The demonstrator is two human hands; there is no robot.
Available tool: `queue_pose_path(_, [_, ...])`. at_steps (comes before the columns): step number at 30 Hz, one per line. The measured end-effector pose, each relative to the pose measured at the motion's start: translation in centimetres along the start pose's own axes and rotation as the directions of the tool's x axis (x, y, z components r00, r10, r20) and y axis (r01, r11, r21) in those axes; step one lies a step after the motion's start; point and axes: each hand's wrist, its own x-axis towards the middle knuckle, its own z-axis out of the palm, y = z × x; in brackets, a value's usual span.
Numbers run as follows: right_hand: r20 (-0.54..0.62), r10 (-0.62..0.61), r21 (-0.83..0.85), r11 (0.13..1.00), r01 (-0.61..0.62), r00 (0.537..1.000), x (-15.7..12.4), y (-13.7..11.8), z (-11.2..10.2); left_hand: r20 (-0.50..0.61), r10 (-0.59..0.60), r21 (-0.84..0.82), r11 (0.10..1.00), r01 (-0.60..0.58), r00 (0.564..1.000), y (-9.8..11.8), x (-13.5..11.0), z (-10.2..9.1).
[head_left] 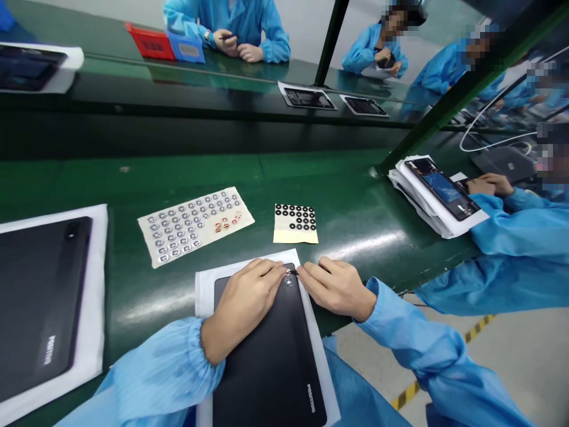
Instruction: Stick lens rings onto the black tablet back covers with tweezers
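My left hand (248, 303) and my right hand (335, 288) rest on the back of a black tablet (271, 373), which lies on a white sheet (203, 296). Their fingertips meet at a tiny silvery piece (288, 271) near the tablet's top edge, just above a round camera opening (288, 282). The piece is too small to identify. Beyond my hands lie a sheet of black ring stickers (296, 224) and a larger sheet of silvery stickers with some red ones (191, 225).
A second black tablet (40, 296) lies on white sheet at the left of the green workbench (133, 178). At the right, a co-worker's hands (486, 185) rest on a tablet with its back open (442, 188). More blue-clad workers sit across the bench.
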Motion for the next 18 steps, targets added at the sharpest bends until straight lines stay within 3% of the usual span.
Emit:
queue_pose_path(3, [-0.003, 0.025, 0.014, 1.0, -0.025, 1.0, 0.1, 0.0, 0.1, -0.01, 0.003, 0.006, 1.0, -0.003, 1.0, 0.0, 0.0, 0.1])
queue_pose_path(10, [-0.102, -0.059, -0.091, 0.995, 0.05, 0.993, 0.7, -0.7, -1.0, 0.0, 0.046, 0.029, 0.999, -0.046, 0.999, 0.0, 0.2, -0.4])
queue_pose_path(14, [-0.064, 0.011, -0.098, 0.995, -0.017, 0.998, 0.2, -1.9, -0.6, 0.051, 0.056, 0.067, 0.996, -0.06, 0.997, -0.1, 0.0, -0.4])
queue_pose_path(18, [-0.057, 0.144, 0.085, 0.987, -0.139, 0.988, -0.4, -2.2, 0.7, 0.123, 0.001, 0.155, 0.988, -0.021, 0.992, 0.8, 0.2, 0.0])
